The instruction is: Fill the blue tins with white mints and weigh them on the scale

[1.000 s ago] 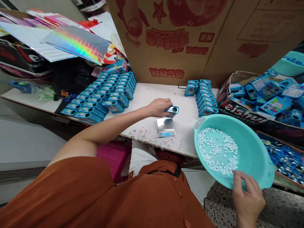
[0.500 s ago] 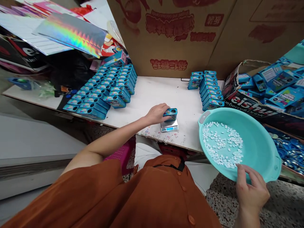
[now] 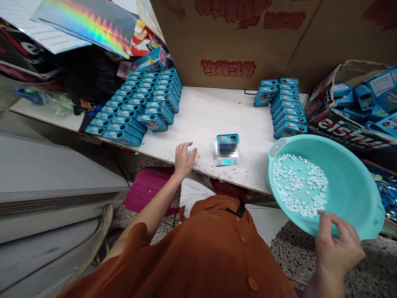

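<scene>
My left hand (image 3: 184, 159) is over the front edge of the table, fingers apart and holding nothing. To its right, a blue candy tin (image 3: 228, 138) stands on a small digital scale (image 3: 227, 161), whose front is blurred out. My right hand (image 3: 339, 244) is at the near rim of a turquoise basin (image 3: 350, 178). Its thumb and forefinger are pinched together over the rim; whatever is between the tips is too small to make out. Small white candies (image 3: 310, 186) lie scattered over the left part of the basin's bottom.
Rows of blue tins (image 3: 139, 103) stand at the left, and a shorter double row (image 3: 288, 107) at the right. A large cardboard box (image 3: 229, 45) walls off the back. An open carton (image 3: 335, 124) of tins sits behind the basin. A magenta stool (image 3: 145, 192) is below the table.
My left hand has let go of the tin on the scale and drawn back to the left, opening. The right hand keeps its pinch at the basin rim. The view has shifted slightly.
</scene>
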`<action>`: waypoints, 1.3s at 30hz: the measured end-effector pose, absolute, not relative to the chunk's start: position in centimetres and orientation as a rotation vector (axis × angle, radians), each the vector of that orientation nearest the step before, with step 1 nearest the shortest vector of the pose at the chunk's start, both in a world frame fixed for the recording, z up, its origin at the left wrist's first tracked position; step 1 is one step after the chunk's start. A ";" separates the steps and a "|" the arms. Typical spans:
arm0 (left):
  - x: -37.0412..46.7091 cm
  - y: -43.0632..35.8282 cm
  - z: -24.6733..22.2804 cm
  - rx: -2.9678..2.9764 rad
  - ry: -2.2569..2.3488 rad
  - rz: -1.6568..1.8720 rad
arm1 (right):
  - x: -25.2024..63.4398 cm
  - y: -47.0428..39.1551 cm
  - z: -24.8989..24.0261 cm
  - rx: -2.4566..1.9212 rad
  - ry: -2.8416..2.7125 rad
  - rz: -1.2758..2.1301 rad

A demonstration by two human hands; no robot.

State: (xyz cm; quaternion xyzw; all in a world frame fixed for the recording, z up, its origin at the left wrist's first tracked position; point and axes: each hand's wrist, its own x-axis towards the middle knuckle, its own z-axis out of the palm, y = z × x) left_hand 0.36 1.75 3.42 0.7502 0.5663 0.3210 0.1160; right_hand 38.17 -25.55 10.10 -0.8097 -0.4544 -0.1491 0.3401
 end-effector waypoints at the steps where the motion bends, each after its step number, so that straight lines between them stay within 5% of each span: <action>1: -0.1 1.3 2.6 2.171 1.701 0.958 | 38.2 -25.4 10.2 -2.112 -1.181 -0.394; 23: -0.3 0.1 -0.4 2.099 1.796 0.905 | 37.2 -24.3 10.9 -2.227 -1.116 -0.250; 39: 11.2 4.8 6.0 2.057 1.264 0.790 | 38.1 -21.8 12.9 -2.018 -1.000 0.124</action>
